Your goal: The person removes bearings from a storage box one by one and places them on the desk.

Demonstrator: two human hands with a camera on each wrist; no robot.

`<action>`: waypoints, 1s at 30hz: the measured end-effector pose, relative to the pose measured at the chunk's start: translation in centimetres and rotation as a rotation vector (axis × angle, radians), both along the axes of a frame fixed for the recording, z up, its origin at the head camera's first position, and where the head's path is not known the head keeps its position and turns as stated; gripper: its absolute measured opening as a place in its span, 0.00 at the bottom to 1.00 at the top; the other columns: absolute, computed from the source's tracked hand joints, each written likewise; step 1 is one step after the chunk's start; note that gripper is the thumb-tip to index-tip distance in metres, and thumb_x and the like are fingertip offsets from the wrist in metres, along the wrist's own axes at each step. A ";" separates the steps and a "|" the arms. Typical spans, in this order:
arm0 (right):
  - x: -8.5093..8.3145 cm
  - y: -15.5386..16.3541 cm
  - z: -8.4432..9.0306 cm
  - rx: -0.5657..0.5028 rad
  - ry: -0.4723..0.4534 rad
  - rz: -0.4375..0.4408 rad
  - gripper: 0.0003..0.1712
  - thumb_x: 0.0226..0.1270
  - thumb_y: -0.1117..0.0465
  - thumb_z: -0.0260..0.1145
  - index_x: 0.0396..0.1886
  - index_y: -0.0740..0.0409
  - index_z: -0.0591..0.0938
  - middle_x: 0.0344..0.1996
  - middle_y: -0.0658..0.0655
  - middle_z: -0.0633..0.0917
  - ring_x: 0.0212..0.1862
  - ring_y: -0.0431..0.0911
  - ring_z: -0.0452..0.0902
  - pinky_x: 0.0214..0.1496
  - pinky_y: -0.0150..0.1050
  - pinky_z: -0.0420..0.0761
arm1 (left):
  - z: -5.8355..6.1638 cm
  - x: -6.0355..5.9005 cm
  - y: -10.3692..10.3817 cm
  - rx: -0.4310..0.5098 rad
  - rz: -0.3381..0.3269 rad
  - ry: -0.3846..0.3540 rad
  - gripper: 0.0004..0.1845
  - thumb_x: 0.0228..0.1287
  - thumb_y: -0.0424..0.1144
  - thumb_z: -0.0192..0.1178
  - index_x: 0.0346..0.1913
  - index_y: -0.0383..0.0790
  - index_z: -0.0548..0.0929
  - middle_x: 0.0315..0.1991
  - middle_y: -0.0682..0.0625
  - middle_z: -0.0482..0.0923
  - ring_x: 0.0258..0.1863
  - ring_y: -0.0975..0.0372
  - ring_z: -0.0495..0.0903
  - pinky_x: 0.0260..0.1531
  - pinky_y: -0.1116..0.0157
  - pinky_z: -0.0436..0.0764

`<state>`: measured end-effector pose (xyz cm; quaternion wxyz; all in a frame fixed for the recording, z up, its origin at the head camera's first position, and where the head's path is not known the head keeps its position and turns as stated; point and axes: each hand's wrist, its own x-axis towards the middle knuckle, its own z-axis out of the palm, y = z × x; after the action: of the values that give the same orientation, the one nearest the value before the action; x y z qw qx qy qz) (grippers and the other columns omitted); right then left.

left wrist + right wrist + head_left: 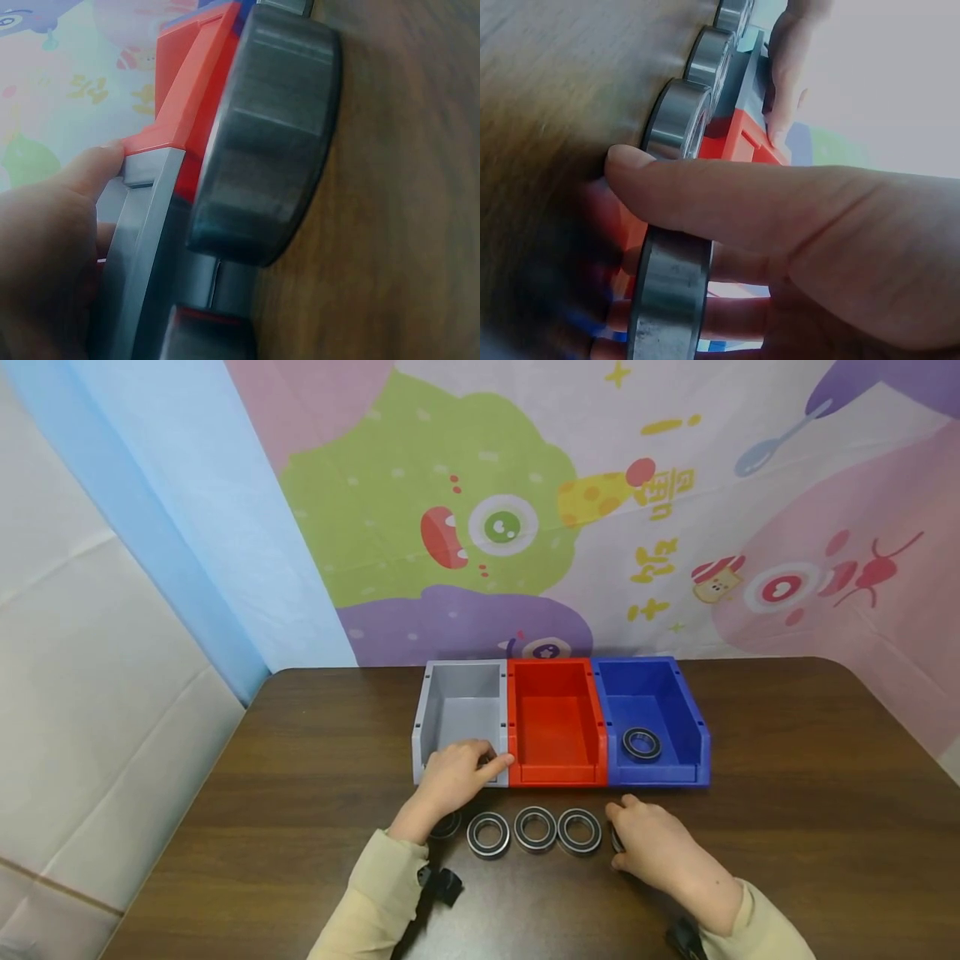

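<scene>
Steel bearing (671, 300) sits pinched in our right hand (660, 852) at five o'clock, on the table (787, 827). Our left hand (453, 774) dips into the grey bin (459, 710) at eleven, apparently setting a bearing down; its grip is hidden.

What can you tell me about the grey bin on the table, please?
The grey bin is an open-topped plastic box with a low front lip, the leftmost of three bins, its side against the red bin at the back of the brown table. It stands upright. The left hand rests at its front right corner, fingers over the lip. That hand hides part of its floor; the visible part is bare.
</scene>
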<state>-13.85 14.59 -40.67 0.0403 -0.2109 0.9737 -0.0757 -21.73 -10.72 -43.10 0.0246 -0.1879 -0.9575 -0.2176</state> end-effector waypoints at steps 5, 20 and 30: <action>0.2 -0.1 0.0 0.005 -0.008 -0.019 0.27 0.31 0.57 0.78 0.33 0.63 0.78 0.26 0.58 0.75 0.26 0.53 0.76 0.27 0.46 0.76 | 0.0 0.0 0.0 -0.002 0.004 0.001 0.21 0.62 0.60 0.48 0.28 0.47 0.79 0.18 0.57 0.70 0.19 0.65 0.69 0.19 0.68 0.67; 1.2 -0.2 -0.9 0.025 0.064 -0.038 0.26 0.34 0.55 0.77 0.32 0.62 0.75 0.27 0.58 0.74 0.28 0.55 0.74 0.29 0.47 0.76 | 0.1 0.1 0.0 -0.010 0.005 0.005 0.21 0.62 0.60 0.48 0.29 0.46 0.79 0.19 0.57 0.71 0.19 0.65 0.69 0.19 0.68 0.67; 2.1 -0.4 -1.6 0.026 0.069 -0.069 0.22 0.44 0.61 0.72 0.37 0.63 0.72 0.33 0.59 0.71 0.36 0.57 0.70 0.24 0.44 0.77 | 0.0 0.1 0.0 -0.005 0.002 0.003 0.22 0.62 0.61 0.48 0.30 0.47 0.79 0.19 0.57 0.70 0.19 0.65 0.69 0.19 0.68 0.67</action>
<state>-11.73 14.16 -42.29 0.0069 -0.1790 0.9822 -0.0571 -21.68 -10.73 -43.06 0.0259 -0.1875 -0.9581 -0.2150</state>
